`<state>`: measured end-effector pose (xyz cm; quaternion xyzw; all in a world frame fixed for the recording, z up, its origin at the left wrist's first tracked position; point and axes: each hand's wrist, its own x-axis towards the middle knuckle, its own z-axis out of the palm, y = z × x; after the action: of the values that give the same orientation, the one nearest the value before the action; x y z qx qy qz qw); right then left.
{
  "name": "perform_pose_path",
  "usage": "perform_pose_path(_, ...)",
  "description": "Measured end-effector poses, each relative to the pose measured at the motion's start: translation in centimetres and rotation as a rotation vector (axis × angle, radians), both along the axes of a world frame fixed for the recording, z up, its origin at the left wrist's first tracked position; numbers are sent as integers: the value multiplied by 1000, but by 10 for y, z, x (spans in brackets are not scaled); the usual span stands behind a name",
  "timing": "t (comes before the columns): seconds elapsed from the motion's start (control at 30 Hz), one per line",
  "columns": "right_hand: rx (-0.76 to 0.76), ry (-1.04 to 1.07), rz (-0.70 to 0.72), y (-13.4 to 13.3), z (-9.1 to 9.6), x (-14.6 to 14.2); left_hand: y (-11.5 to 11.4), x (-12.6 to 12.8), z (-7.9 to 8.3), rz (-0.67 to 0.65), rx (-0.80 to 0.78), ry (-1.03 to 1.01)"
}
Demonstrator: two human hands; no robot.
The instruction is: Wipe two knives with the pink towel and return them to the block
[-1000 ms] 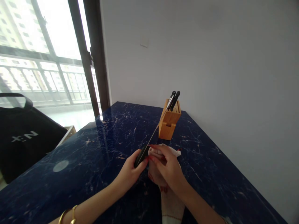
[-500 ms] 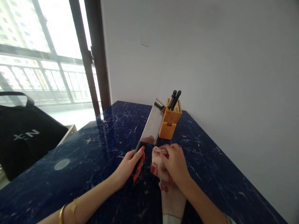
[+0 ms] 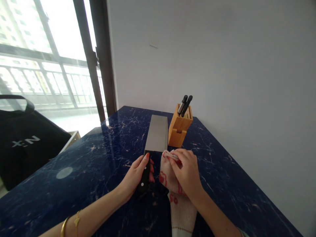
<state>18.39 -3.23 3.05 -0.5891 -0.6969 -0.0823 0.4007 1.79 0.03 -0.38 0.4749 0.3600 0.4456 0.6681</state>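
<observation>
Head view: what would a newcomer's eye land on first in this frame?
The broad cleaver at centre, its flat side facing the camera, held by its black handle in the left hand over the dark blue marbled table. Right beside it, the right hand grips a white cloth with red print. Behind them, near the wall, stands a wooden knife block with two black handles sticking out.

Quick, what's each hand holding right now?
Left hand: closed around the black-handled wide steel cleaver.
Right hand: closed on the white cloth with red print.
</observation>
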Motion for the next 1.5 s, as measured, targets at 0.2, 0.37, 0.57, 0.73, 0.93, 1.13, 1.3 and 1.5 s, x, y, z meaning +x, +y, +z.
perform_pose_path(0.2, -29, -8, -36, 1, 0, 3, 4, 1, -13, -82, -37, -79)
perform_pose_path(0.37, -20, 13, -104, 4, 0, 2, 1, 2, -13, -125, 63, -7)
perform_pose_path(0.57, -45, -66, -6, 7, 1, -13, -4, 5, -14, -170, 105, 85)
perform_pose_path(0.73, -37, -2, 132, 9, -2, -25, -6, 6, -16, -202, 166, 106)
perform_pose_path(0.93, -94, -38, 118, 11, 3, -12, -9, 6, -16, -182, 169, 154)
perform_pose_path(1.13, -121, -115, 112, 19, 14, -21, -9, 5, -17, -177, 151, 156)
perform_pose_path(1.3, -103, -212, 196, 24, 21, -35, -8, 5, -16, -142, 121, 121)
perform_pose_path(1.5, -150, -330, 204, 22, 22, -14, -10, 6, -18, -196, 90, 144)
